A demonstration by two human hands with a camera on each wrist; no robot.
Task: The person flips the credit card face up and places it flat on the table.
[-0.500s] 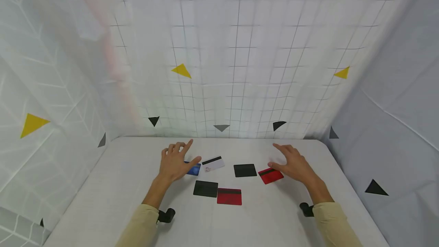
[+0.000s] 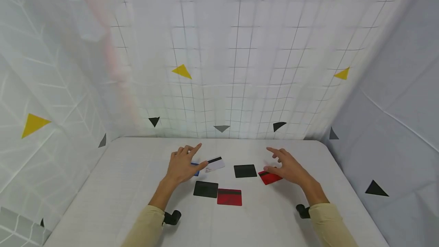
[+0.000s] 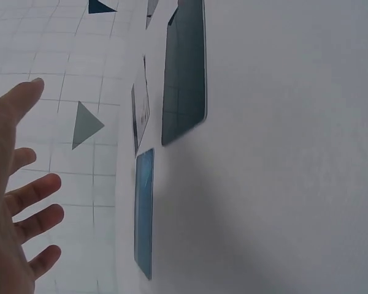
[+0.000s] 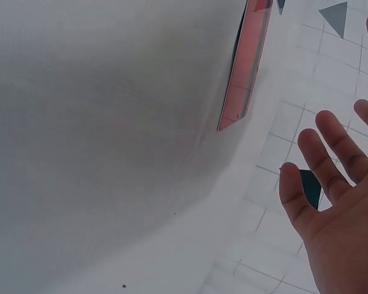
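My left hand (image 2: 180, 166) hovers over the blue card (image 2: 196, 171), with thumb and fingers spread and nothing held; it hides most of that card in the head view. Its thumb overlaps the edge of a white card with a dark stripe (image 2: 215, 164). On the other side, my right hand (image 2: 289, 168) is held above a red card (image 2: 269, 177), fingers apart and holding nothing. Between the hands lies a black card (image 2: 245, 170). Nearer me, another black card (image 2: 205, 189) and a second red card (image 2: 229, 197) lie side by side. The left wrist view shows the blue card (image 3: 144, 214) below the fingers.
The cards lie flat on a white table (image 2: 260, 224). A white gridded curtain (image 2: 219, 48) stands behind the table's far edge, and grey-white sheets (image 2: 394, 125) flank it. Black wrist cameras sit at both cuffs.
Both hands have moved inward, the left toward the right and the right toward the left. The left now covers more of the blue card. The cards have not moved.
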